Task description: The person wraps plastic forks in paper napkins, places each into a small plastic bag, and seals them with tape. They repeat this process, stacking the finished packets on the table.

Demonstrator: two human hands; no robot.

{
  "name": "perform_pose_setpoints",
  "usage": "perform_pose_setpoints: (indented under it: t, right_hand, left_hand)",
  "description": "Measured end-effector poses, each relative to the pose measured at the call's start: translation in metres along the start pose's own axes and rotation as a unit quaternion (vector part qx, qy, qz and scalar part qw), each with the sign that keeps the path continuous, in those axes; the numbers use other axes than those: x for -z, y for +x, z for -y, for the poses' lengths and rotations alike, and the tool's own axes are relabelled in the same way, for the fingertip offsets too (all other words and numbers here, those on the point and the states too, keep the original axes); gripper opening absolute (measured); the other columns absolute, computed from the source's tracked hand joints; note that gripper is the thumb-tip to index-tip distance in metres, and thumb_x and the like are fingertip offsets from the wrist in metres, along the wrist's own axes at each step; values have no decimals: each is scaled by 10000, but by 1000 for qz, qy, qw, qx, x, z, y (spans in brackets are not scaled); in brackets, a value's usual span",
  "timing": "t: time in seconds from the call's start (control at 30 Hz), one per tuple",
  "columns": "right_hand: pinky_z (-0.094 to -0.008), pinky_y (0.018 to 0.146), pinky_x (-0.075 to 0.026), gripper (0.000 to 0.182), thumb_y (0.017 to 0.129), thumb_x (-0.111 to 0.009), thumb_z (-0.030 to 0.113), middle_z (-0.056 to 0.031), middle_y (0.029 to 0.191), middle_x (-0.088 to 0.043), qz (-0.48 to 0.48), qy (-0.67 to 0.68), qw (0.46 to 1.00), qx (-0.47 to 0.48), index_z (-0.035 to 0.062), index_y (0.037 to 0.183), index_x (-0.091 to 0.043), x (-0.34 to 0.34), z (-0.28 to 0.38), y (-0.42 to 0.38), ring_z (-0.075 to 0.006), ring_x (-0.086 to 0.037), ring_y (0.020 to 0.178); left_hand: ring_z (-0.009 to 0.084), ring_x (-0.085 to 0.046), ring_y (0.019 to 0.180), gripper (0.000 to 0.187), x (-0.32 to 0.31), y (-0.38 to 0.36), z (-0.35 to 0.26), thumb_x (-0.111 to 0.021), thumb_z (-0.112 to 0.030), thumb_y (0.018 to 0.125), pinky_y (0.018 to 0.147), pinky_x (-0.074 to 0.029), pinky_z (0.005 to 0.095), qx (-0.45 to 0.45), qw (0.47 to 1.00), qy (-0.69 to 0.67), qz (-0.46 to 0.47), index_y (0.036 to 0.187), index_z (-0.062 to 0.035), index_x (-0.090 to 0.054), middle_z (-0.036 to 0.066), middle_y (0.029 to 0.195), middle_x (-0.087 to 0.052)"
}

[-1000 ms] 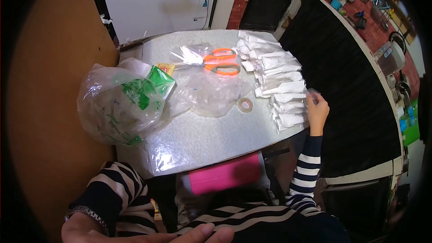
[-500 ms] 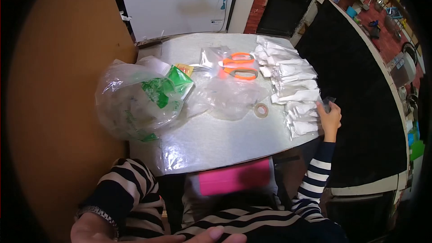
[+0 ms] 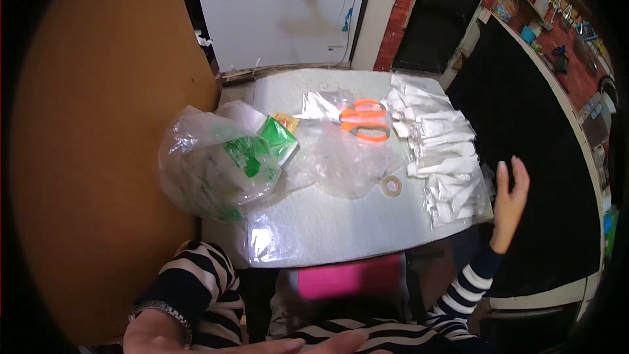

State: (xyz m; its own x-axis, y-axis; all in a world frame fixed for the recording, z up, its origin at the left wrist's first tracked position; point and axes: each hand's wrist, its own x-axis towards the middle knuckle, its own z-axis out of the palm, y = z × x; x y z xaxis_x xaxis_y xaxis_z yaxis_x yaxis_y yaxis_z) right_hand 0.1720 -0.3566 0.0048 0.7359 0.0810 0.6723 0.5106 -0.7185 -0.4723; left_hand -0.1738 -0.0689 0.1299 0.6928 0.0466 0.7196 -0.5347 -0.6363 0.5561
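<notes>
Beside the packets: right hand [image 3: 508,204], grip apart, fingers spread, holding nothing
Packets [image 3: 445,157]: rowed along the counter [image 3: 327,223] right edge
Left hand [image 3: 154,337]: far from packets, grip unclear

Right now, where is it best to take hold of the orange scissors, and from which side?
Probably by the handle loops of the scissors, coming from above. They lie flat on the table, loops toward the white packets, blades pointing left. The right hand hovers open nearby.
</notes>
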Motion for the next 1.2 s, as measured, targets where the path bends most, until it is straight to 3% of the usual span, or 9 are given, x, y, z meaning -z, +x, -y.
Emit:
perform_pose_setpoints:
  t: [0.1,0.23,0.27,0.47,0.53,0.67,0.8,1.03,1.2]
  right_hand:
    - [-347,949,-453,231,943,-572,127,-147,1082,-640,100,300,944,93,-50,1065,-659,56,127,-7,-222,-619,1023]
    - [-316,698,-569,211,925,-619,202,-152,808,-671,264,559,710,336,9,848,-654,79,183,-25,-222,-677,741]
    - [-309,709,-552,163,926,-608,187,-108,761,-665,367,516,708,314,52,835,-621,101,182,-23,-183,-664,685]
    - [-328,769,-569,67,892,-629,139,-71,933,-707,333,479,687,434,106,949,-619,100,229,-5,-225,-700,885]
    - [-313,746,-563,59,884,-637,152,-61,912,-707,327,469,690,443,107,919,-623,101,226,-4,-209,-697,864]
    - [-286,685,-537,178,898,-640,246,-28,781,-690,296,448,767,353,105,789,-637,121,232,-6,-148,-668,712]
    - [-287,592,-541,271,918,-623,265,-59,686,-656,221,605,606,467,77,724,-612,90,200,14,-152,-646,605]
    - [-300,497,-530,300,919,-595,251,-91,630,-624,335,651,616,292,37,710,-611,111,196,6,-173,-628,541]
    - [-312,432,-510,261,908,-571,183,-145,645,-624,313,702,520,373,-36,787,-645,96,182,15,-208,-625,528]
  left_hand:
    - [338,-696,923,217,-2,5,-2,-670,-56,812,777,-579,432,-15,1000,-27,5,1025,-17,-651,193,1010,-692]
    - [369,-684,983,230,6,26,-14,-649,-78,853,833,-570,458,-15,994,-60,86,1077,-34,-627,201,1048,-682]
    - [375,-677,1002,232,10,32,-17,-642,-89,863,848,-565,463,-10,991,-66,118,1087,-35,-619,203,1057,-680]
    - [363,-666,1033,182,11,31,-3,-611,-127,871,840,-568,433,-154,980,-11,124,1003,-4,-633,195,1067,-680]
    - [330,-697,963,145,9,30,-22,-613,-122,839,790,-587,403,-52,995,-32,75,902,2,-654,187,1012,-693]
    - [225,-670,646,190,26,24,-24,-647,-206,732,550,-539,298,-83,986,56,137,708,-18,-639,147,772,-688]
    - [161,-557,444,303,34,23,9,-653,-301,798,394,-390,230,-285,951,-42,116,669,-29,-620,125,602,-639]
    - [140,-553,460,391,24,40,16,-492,-302,989,387,-381,229,-273,900,-261,219,726,-29,-589,118,600,-616]
    - [140,-553,467,330,14,45,15,-508,-279,975,390,-377,227,-181,860,-377,293,809,-15,-617,82,615,-583]
